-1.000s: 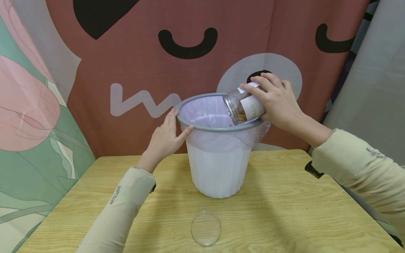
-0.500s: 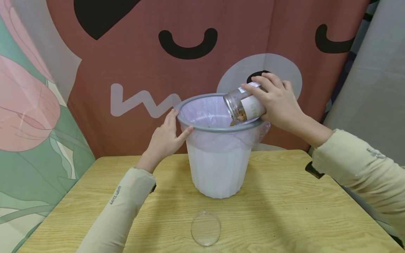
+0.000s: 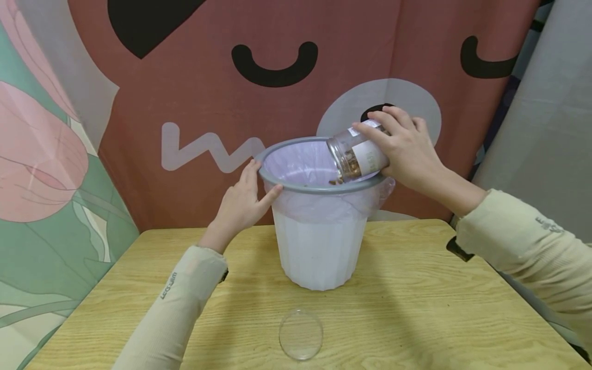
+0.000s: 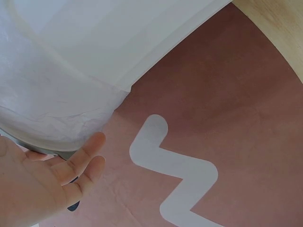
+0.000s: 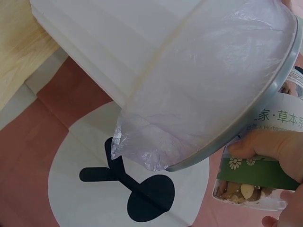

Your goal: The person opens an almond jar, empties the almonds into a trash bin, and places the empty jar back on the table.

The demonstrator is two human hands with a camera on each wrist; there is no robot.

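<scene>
My right hand (image 3: 409,149) grips a clear jar (image 3: 348,153) that is tipped sideways, its mouth pointing left and down over the bin. Dried brown pieces (image 3: 336,181) lie at the jar's mouth, and more show inside near its base in the right wrist view, where my thumb (image 5: 255,142) crosses the green and white label (image 5: 279,118). The white bin (image 3: 319,252) stands upright on the table, lined with a thin lilac bag (image 3: 296,159) under a grey rim (image 3: 319,189). With fingers spread, my left hand (image 3: 238,203) touches the rim's left side. The bin's bottom is hidden.
A round clear lid (image 3: 300,335) lies on the wooden table (image 3: 416,288) in front of the bin. Close behind the table hangs a reddish-brown printed curtain (image 3: 194,82). A grey curtain (image 3: 546,128) is at the right.
Brown pieces have slid toward the jar's lower side and mouth, with some showing at its lip. Both hands and the bin stay almost in place.
</scene>
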